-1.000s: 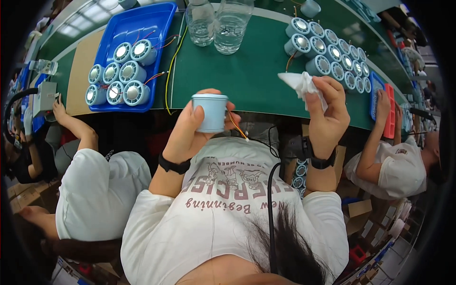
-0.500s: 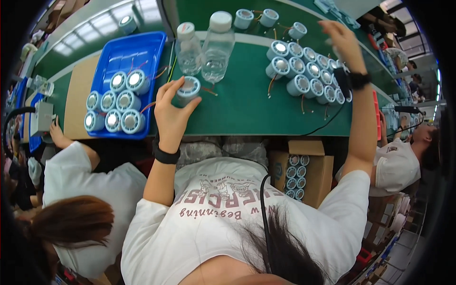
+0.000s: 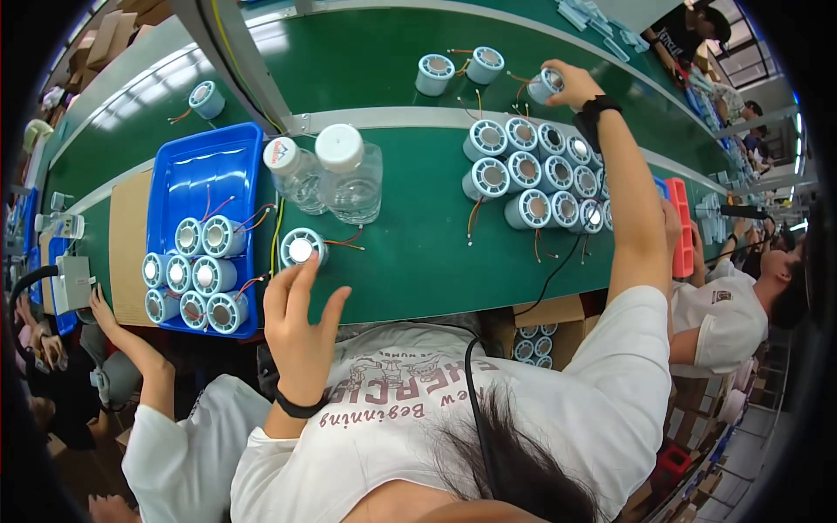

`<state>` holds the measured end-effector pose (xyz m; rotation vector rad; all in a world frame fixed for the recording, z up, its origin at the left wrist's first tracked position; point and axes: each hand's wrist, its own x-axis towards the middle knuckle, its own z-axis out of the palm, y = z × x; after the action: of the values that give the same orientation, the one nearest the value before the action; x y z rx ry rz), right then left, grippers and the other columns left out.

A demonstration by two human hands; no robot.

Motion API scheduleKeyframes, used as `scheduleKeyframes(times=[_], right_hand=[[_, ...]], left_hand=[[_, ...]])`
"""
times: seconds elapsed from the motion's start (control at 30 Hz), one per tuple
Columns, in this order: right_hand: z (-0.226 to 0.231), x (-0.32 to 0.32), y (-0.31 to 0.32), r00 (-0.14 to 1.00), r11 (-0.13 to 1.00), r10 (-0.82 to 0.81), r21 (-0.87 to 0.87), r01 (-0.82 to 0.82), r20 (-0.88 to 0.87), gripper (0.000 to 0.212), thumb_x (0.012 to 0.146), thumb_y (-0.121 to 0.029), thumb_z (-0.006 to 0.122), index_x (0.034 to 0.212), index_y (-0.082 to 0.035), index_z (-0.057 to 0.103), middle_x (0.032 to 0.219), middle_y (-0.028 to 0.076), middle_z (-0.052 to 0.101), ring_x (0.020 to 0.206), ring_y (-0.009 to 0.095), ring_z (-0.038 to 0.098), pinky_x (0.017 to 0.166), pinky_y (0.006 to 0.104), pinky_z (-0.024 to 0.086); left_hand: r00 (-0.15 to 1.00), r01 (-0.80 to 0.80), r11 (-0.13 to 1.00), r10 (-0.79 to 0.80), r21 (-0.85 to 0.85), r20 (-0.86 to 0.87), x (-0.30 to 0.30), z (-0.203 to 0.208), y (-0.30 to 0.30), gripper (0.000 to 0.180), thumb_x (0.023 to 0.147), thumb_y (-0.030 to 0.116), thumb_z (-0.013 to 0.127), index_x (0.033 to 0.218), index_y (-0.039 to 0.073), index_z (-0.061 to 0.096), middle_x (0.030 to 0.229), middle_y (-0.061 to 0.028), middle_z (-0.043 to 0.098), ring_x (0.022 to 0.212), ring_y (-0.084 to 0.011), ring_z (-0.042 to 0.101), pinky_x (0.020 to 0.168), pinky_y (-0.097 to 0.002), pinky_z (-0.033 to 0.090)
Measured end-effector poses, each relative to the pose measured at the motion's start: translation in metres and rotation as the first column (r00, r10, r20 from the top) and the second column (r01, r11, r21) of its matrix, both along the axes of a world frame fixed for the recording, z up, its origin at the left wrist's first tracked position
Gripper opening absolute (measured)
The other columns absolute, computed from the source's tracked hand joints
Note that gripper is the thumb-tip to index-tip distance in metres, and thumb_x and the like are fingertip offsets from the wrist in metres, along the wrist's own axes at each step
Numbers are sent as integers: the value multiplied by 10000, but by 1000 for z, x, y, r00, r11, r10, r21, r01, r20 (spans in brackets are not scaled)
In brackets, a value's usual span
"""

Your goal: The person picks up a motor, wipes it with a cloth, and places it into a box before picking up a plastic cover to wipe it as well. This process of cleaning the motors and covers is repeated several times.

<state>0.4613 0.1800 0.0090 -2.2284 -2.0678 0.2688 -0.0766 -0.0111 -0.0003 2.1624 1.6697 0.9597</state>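
Right hand (image 3: 575, 84) grasping a pale-blue cylinder (image 3: 547, 85) behind the clustered rows (image 3: 524, 170)
Left hand (image 3: 298, 336), fingers released, is at a wired cylinder (image 3: 300, 246) on the green surface (image 3: 418, 270); handling single units seems in hand, the next move calling for a steady grip clear of wires (image 3: 346, 245)

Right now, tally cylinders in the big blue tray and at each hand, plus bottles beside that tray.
Cylinders in the blue tray: 8
Cylinder at the left hand: 1
Cylinder at the right hand: 1
Clear bottles: 2
Total: 12
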Motion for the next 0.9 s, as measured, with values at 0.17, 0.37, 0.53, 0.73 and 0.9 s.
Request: scheduleKeyframes(times=[0.17, 0.37, 0.53, 0.73, 0.9], right_hand=[[79, -87, -79, 955, 1000, 21, 0, -22, -294, 661, 713, -181, 809, 1307, -178, 521, 1035, 93, 658, 908, 128, 621, 783, 271, 495], [103, -158, -163, 777, 967, 39, -174, -188, -628, 678, 750, -191, 797, 1334, -61, 478, 1068, 77, 652, 911, 96, 616, 738, 239, 500], [95, -176, -204, 630, 949, -90, -258, -180, -772, 726, 747, -250, 822, 1320, 18, 466, 1080, 79, 649, 872, 102, 616, 685, 220, 502], [97, -145, -236, 303, 928, -268, -329, -174, -915, 875, 720, -382, 833, 1369, 38, 423, 1102, 89, 638, 815, 115, 602, 626, 191, 498], [96, -149, -250, 590, 963, 120, -50, -264, -798, 950, 703, -385, 840, 1415, 40, 375, 1221, 122, 584, 876, 129, 606, 639, 195, 517]], left_hand=[[786, 580, 815, -558, -3, 267, 28, 36, 11, 633, 661, 10, 823, 1253, 28, 600, 1254, -185, 581, 1079, -300, 609, 855, -346, 514], [633, 605, 760, -640, 238, 435, 109, 32, 25, 727, 657, 31, 837, 1316, -10, 532, 1403, -235, 455, 1202, -342, 552, 959, -379, 491], [594, 634, 712, -699, 302, 399, 132, 17, 24, 764, 685, 27, 829, 1362, -15, 477, 1433, -219, 424, 1230, -326, 531, 953, -400, 498], [237, 822, 567, -416, 47, 878, 142, 18, 12, 717, 719, -2, 805, 1358, -2, 482, 1371, -173, 481, 1214, -253, 534, 965, -386, 514], [128, 933, 351, -126, -76, 984, 142, 23, 12, 702, 721, -3, 808, 1351, 32, 501, 1322, -113, 520, 1206, -209, 534, 970, -396, 521]])
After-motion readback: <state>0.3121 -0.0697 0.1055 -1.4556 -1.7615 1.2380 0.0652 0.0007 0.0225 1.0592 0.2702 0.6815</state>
